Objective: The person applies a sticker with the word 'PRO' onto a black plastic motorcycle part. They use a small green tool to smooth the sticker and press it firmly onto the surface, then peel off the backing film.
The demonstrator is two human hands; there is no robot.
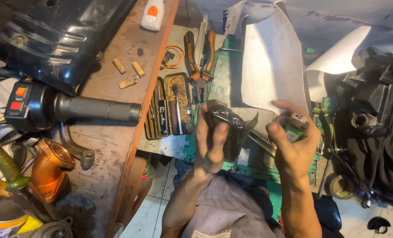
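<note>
My left hand grips a small black shiny part, with the thumb pressed on its lower side. My right hand holds a green lighter with a metal top, close to the right of the black part. Both hands hover over a green cutting mat on the bench, just above my lap.
An open tin of small tools lies left of my hands, with orange-handled pliers beyond it. A handlebar grip with switch housing lies on a wooden plank. White paper sheets lie behind. Dark machine parts crowd the right.
</note>
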